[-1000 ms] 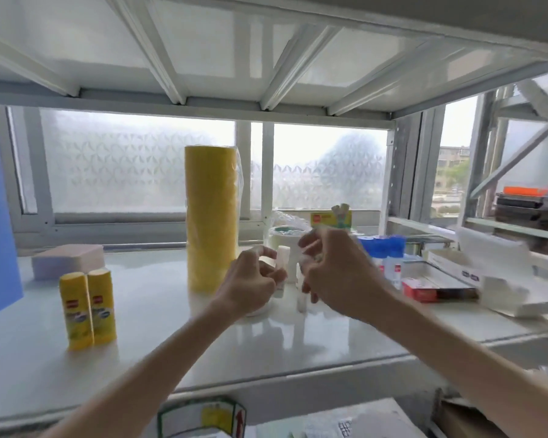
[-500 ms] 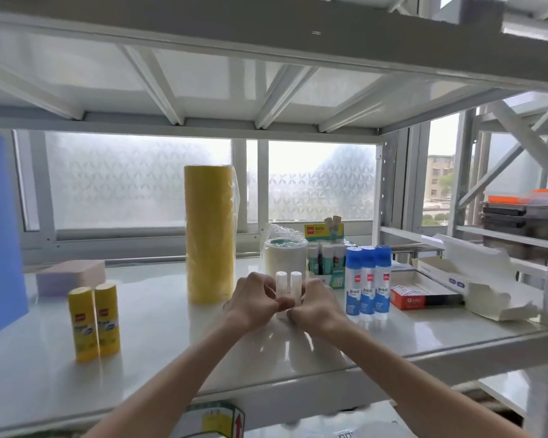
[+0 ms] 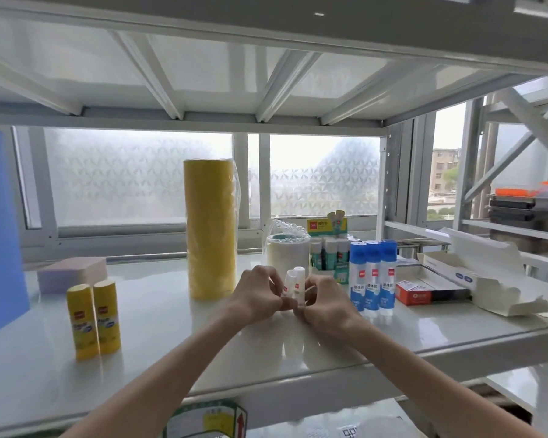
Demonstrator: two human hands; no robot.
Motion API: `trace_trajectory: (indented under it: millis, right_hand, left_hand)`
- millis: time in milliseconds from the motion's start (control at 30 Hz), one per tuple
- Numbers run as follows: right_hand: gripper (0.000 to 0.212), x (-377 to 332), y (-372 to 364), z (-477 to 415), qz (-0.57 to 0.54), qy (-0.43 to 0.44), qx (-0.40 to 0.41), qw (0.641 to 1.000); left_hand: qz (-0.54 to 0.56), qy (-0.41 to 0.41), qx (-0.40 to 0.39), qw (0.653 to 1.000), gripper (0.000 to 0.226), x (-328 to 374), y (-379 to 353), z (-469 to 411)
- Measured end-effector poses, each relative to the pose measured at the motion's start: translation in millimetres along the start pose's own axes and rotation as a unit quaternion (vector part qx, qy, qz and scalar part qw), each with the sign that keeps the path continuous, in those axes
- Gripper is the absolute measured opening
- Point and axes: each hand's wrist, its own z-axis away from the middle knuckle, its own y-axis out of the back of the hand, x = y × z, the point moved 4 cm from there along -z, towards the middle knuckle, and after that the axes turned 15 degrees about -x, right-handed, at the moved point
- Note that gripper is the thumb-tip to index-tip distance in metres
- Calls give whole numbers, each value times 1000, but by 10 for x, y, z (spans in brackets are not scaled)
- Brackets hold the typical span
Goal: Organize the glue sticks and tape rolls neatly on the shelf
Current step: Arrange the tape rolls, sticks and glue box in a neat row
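We have 1 view only, from a head-worn wide-angle camera, so no second view shares the scene. It sits at about shelf height, facing forward and slightly down across the white shelf toward the frosted window behind. It is close: both forearms enter from the bottom edge, and the upper shelf's underside fills the top.

two white glue sticks upright, shelf centre
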Motion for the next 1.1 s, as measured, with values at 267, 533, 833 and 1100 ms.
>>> trace_trajectory:
  millis: [267,533,833,1100]
  right_hand:
    - [30,30,13,-3,9,19,34,999]
    - [33,28,19,9,12,37,33,999]
    - [30,79,6,42,10,19,34,999]
    - [50,-22,-31,325,31,18,81,996]
  left_hand:
    - [6,-13,-7,1000,33,27,-40,47]
    - [11,-8,-9,1000,35,16,-39,19]
    - [-22,29,-49,998,66,-138,92,70]
    - [-96,53,-99,989,48,-317,194,479]
